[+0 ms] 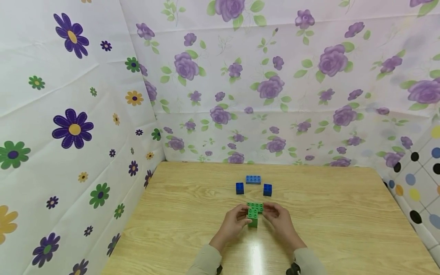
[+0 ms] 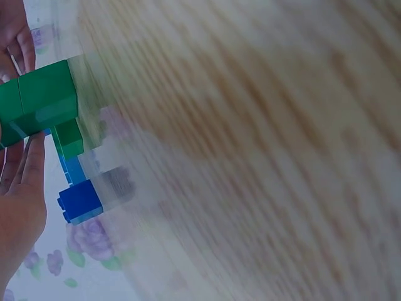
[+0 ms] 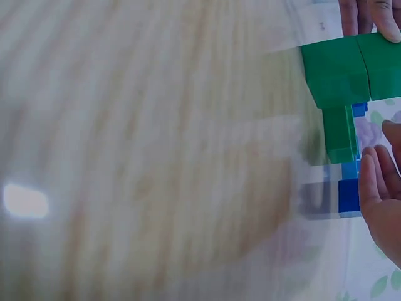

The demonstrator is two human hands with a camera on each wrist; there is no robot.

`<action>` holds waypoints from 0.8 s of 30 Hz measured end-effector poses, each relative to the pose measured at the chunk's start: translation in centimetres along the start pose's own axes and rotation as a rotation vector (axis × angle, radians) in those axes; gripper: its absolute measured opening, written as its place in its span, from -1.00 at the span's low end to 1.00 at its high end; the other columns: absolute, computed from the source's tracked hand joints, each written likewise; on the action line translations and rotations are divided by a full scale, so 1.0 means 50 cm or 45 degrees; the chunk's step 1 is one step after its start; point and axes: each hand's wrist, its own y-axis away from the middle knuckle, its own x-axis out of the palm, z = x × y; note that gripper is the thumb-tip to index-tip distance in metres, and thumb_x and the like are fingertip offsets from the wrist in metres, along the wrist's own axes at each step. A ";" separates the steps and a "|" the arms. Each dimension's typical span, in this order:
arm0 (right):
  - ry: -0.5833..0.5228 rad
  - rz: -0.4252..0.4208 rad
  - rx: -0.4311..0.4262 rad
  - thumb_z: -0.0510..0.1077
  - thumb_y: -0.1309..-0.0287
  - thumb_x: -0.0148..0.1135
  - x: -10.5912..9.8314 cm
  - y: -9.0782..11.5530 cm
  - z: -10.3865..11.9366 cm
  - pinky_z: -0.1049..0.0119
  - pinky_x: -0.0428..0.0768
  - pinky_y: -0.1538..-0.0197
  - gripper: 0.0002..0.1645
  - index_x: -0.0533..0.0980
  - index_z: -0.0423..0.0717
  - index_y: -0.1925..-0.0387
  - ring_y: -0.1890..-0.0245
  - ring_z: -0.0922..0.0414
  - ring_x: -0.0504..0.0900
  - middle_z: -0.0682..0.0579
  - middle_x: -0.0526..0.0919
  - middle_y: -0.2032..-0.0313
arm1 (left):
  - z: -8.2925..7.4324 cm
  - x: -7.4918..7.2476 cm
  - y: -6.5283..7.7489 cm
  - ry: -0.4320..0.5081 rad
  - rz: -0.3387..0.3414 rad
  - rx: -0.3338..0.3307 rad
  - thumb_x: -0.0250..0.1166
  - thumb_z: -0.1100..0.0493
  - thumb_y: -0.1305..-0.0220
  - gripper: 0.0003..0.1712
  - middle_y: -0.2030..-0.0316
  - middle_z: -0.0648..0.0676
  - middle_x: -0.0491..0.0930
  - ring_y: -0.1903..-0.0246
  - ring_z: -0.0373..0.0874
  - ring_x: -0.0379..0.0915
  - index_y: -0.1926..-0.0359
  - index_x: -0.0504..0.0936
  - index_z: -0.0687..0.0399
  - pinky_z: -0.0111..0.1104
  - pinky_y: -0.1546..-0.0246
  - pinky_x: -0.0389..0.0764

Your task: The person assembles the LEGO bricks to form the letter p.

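Observation:
Two square green bricks joined in a stack [image 1: 253, 222] stand close in front of a longer green brick [image 1: 260, 207], overlapping it in the head view. My left hand [image 1: 234, 222] holds the stack from the left, thumb against its near side and fingers farther back. On the other side, my right hand [image 1: 281, 221] has its fingertips close to the right end of the long brick, with fingers extended. The right wrist view shows that hand [image 3: 383, 210] apart from the stack [image 3: 338, 72], whose seam is visible there.
Behind the green bricks, two small dark blue bricks [image 1: 240, 188] stand left and right, and a longer, lighter blue brick [image 1: 253, 180] lies farther back between them. The wooden table [image 1: 178, 202] ends at a flowered cloth [image 1: 220, 130] at the back.

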 end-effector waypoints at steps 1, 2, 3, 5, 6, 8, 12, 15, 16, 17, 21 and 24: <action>-0.004 0.004 -0.007 -0.35 -0.17 0.28 0.000 -0.004 0.001 0.37 0.62 -0.02 -0.55 0.50 -0.24 -0.12 -0.02 -0.07 0.57 -0.19 0.57 -0.05 | -0.001 -0.001 0.000 -0.001 -0.001 -0.006 0.28 0.28 -0.26 -0.60 -0.07 0.05 0.52 -0.14 -0.02 0.44 -0.12 0.51 0.01 -0.43 -0.11 0.52; -0.009 0.012 -0.019 -0.35 -0.18 0.28 0.001 -0.007 0.003 0.36 0.61 -0.04 -0.54 0.48 -0.25 -0.14 -0.04 -0.09 0.56 -0.20 0.56 -0.07 | -0.001 -0.001 0.001 -0.002 0.000 -0.005 0.28 0.28 -0.26 -0.61 -0.08 0.05 0.52 -0.14 -0.01 0.44 -0.11 0.51 0.01 -0.42 -0.11 0.52; -0.016 0.016 -0.027 -0.34 -0.18 0.27 0.002 -0.010 0.004 0.35 0.61 -0.05 -0.53 0.48 -0.25 -0.15 -0.06 -0.11 0.55 -0.22 0.55 -0.09 | -0.001 -0.002 0.001 -0.005 0.002 -0.008 0.28 0.28 -0.27 -0.61 -0.08 0.05 0.52 -0.15 -0.01 0.44 -0.11 0.51 0.00 -0.42 -0.11 0.52; -0.031 0.026 -0.024 -0.35 -0.19 0.26 0.003 -0.016 0.006 0.33 0.60 -0.07 -0.51 0.46 -0.25 -0.17 -0.09 -0.14 0.53 -0.24 0.52 -0.12 | -0.002 -0.002 0.001 -0.007 0.006 -0.012 0.28 0.27 -0.27 -0.61 -0.09 0.04 0.51 -0.15 -0.02 0.44 -0.11 0.51 -0.01 -0.43 -0.11 0.52; -0.034 0.029 -0.022 -0.36 -0.19 0.26 0.005 -0.019 0.006 0.32 0.60 -0.08 -0.51 0.46 -0.26 -0.17 -0.10 -0.15 0.52 -0.25 0.51 -0.13 | -0.002 -0.002 0.001 -0.010 0.008 -0.011 0.28 0.27 -0.27 -0.61 -0.09 0.04 0.51 -0.15 -0.02 0.44 -0.11 0.51 -0.02 -0.43 -0.11 0.52; -0.030 0.029 -0.011 -0.39 -0.18 0.25 0.008 -0.026 0.005 0.29 0.59 -0.10 -0.50 0.45 -0.27 -0.18 -0.13 -0.17 0.51 -0.26 0.50 -0.14 | -0.001 -0.003 0.001 -0.015 0.011 -0.004 0.28 0.26 -0.27 -0.61 -0.09 0.03 0.51 -0.15 -0.01 0.44 -0.11 0.51 -0.02 -0.42 -0.11 0.52; 0.012 0.029 -0.002 -0.42 -0.17 0.24 0.015 -0.037 0.000 0.17 0.55 -0.16 -0.49 0.45 -0.28 -0.18 -0.17 -0.18 0.47 -0.26 0.50 -0.16 | -0.003 -0.003 0.001 -0.029 0.011 0.004 0.29 0.27 -0.26 -0.61 -0.09 0.04 0.51 -0.14 -0.01 0.45 -0.11 0.51 0.00 -0.41 -0.11 0.53; 0.037 0.031 -0.013 -0.44 -0.15 0.25 0.020 -0.045 -0.009 0.10 0.52 -0.19 -0.50 0.47 -0.29 -0.16 -0.17 -0.17 0.47 -0.25 0.50 -0.15 | -0.005 -0.003 0.001 -0.037 0.004 -0.003 0.30 0.28 -0.25 -0.60 -0.09 0.05 0.51 -0.14 -0.01 0.45 -0.11 0.51 0.00 -0.41 -0.11 0.53; 0.049 0.029 -0.022 -0.44 -0.14 0.26 0.021 -0.047 -0.013 0.08 0.52 -0.19 -0.50 0.47 -0.29 -0.15 -0.17 -0.18 0.47 -0.25 0.51 -0.14 | -0.005 -0.003 0.000 -0.041 0.003 -0.004 0.30 0.29 -0.25 -0.60 -0.10 0.05 0.51 -0.14 -0.01 0.45 -0.11 0.51 0.01 -0.41 -0.11 0.53; 0.058 0.027 -0.024 -0.45 -0.13 0.26 0.023 -0.049 -0.017 0.08 0.52 -0.19 -0.51 0.48 -0.29 -0.14 -0.17 -0.17 0.48 -0.24 0.52 -0.14 | -0.005 -0.003 0.000 -0.040 0.002 -0.007 0.30 0.29 -0.25 -0.59 -0.10 0.06 0.51 -0.14 -0.01 0.46 -0.11 0.51 0.01 -0.41 -0.11 0.53; 0.101 0.029 -0.026 -0.46 -0.12 0.27 0.030 -0.055 -0.026 0.06 0.52 -0.18 -0.52 0.51 -0.27 -0.12 -0.16 -0.15 0.49 -0.21 0.53 -0.13 | -0.003 -0.003 -0.001 -0.042 0.006 0.002 0.30 0.30 -0.24 -0.60 -0.10 0.10 0.50 -0.14 0.00 0.46 -0.10 0.51 0.03 -0.41 -0.10 0.54; 0.122 0.040 -0.034 -0.50 -0.10 0.24 0.035 -0.057 -0.027 0.05 0.54 -0.16 -0.50 0.51 -0.28 -0.12 -0.15 -0.16 0.50 -0.23 0.52 -0.13 | -0.002 -0.003 -0.002 -0.042 0.010 0.008 0.29 0.31 -0.25 -0.60 -0.10 0.12 0.50 -0.14 0.00 0.46 -0.10 0.51 0.03 -0.40 -0.10 0.54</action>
